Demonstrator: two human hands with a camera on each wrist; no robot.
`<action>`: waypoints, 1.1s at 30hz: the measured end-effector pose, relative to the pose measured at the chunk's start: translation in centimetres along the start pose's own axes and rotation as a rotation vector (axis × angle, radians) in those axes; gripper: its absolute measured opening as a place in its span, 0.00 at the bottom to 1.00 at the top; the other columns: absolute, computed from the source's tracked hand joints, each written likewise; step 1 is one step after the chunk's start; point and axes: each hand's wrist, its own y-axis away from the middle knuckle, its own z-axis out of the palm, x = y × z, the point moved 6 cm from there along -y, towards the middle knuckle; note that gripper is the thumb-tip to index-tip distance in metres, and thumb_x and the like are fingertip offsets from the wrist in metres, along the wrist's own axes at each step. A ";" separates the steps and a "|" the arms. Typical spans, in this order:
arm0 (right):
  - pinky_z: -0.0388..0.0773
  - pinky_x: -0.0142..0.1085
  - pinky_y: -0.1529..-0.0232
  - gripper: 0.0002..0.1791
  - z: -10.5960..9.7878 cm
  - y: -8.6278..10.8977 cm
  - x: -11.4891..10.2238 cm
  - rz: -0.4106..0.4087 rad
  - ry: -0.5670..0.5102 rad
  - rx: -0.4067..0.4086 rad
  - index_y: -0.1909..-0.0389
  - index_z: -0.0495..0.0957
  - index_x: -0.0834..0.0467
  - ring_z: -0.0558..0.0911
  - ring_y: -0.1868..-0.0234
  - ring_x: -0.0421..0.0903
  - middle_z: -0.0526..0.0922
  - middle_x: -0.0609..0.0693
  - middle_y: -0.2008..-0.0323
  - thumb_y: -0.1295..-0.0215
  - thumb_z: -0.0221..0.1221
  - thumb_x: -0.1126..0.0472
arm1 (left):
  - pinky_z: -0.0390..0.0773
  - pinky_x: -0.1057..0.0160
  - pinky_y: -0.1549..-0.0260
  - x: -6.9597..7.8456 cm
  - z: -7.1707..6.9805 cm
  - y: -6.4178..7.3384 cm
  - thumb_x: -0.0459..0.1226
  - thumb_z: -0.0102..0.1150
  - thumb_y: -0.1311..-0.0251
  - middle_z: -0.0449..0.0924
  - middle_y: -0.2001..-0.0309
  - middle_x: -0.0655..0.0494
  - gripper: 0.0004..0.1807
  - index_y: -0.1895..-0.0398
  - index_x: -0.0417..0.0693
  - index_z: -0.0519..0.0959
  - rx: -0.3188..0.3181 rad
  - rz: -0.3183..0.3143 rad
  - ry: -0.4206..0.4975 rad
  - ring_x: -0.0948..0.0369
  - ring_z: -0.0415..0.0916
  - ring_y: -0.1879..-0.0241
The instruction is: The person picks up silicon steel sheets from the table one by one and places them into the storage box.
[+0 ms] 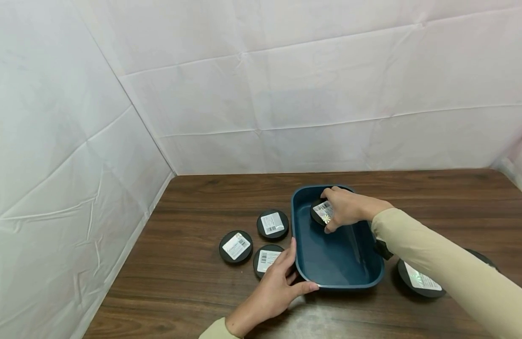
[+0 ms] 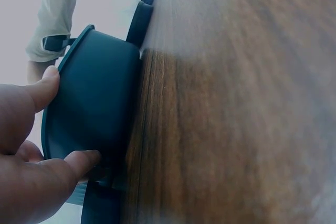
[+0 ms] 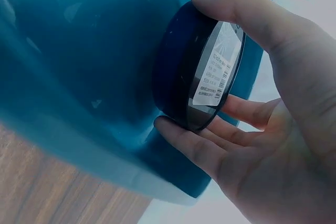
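Wooden surface (image 1: 176, 292), blue tray (image 1: 333, 263) on it. Right hand (image 1: 351, 208): grip curled round black disc (image 1: 322, 213) inside tray's far end; left hand (image 1: 274, 288) pinches near-left corner. Best seat disc flat before releasing.

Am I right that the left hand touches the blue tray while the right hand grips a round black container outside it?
Not quite: the head view shows the right hand gripping the round black container inside the blue tray, not outside.
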 end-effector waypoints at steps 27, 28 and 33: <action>0.77 0.49 0.50 0.52 0.5 -0.5 0.0 0.064 0.063 -0.076 0.30 0.61 0.68 0.75 0.51 0.55 0.70 0.68 0.39 0.47 0.75 0.46 | 0.72 0.63 0.33 0.1 -0.2 -0.2 0.41 0.65 0.36 0.43 0.20 0.41 0.53 0.19 0.45 0.39 0.001 -0.006 -0.022 0.50 0.56 0.23; 0.77 0.50 0.50 0.52 0.5 -0.5 -0.1 0.063 0.068 -0.078 0.30 0.61 0.68 0.75 0.51 0.55 0.71 0.68 0.39 0.47 0.75 0.46 | 0.72 0.62 0.33 0.1 -0.2 -0.2 0.41 0.65 0.36 0.43 0.20 0.41 0.53 0.19 0.46 0.39 0.000 -0.005 -0.022 0.50 0.56 0.23; 0.77 0.52 0.46 0.53 0.5 -0.5 -0.4 0.061 0.092 -0.079 0.29 0.61 0.69 0.76 0.48 0.56 0.72 0.68 0.38 0.47 0.74 0.44 | 0.72 0.62 0.33 0.2 -0.2 -0.2 0.41 0.65 0.35 0.42 0.20 0.41 0.53 0.19 0.46 0.39 -0.004 -0.005 -0.024 0.50 0.55 0.23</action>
